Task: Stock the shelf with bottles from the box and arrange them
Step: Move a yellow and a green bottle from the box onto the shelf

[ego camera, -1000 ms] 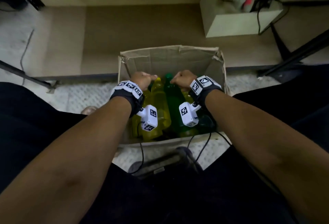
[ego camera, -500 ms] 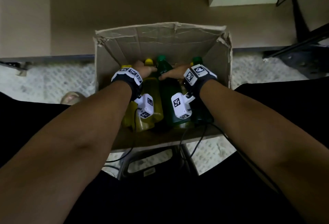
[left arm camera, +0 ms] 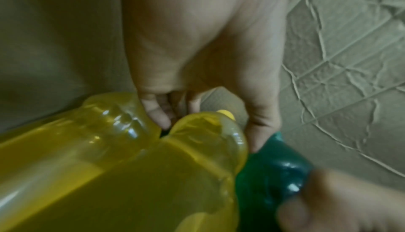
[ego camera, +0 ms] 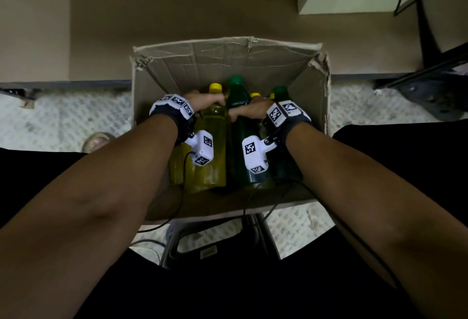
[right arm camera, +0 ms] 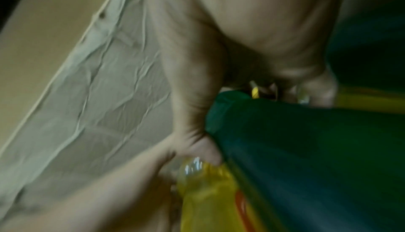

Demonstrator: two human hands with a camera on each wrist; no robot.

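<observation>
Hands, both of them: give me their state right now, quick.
Left hand: fingers curled round the neck of a yellow bottle in the box.
Right hand: gripping the green bottle near its shoulder.

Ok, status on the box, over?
Left hand grips yellow bottle at its neck. Right hand grips green bottle. Both bottles in cardboard box, packed among others. Nothing shelved yet.

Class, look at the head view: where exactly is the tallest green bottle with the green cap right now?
In the head view the green bottle stands in the middle of the cardboard box, between the yellow bottle held by the left hand and the right hand, which grips it.
</observation>
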